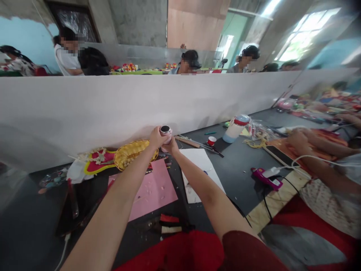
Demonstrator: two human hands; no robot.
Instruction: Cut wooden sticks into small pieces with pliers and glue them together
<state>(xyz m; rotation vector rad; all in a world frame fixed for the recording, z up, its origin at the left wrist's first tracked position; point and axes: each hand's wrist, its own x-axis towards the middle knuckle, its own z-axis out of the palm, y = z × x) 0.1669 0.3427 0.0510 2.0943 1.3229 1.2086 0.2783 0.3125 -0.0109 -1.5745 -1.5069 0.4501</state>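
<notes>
Both arms reach out over the table to a pink bottle with a dark, silver-rimmed top, near the white partition. My left hand is closed round its left side. Lower down, my right hand grips it from the right. The hands cover much of the bottle. Left of them lies a yellow woven basket. Nearer me are a pink sheet with small bits on it and a white sheet.
A white partition runs along the back. To the right are a blue-and-white water bottle, a red spool and a purple power strip with cables. Pliers lie near my lap. A co-worker's hands are further right.
</notes>
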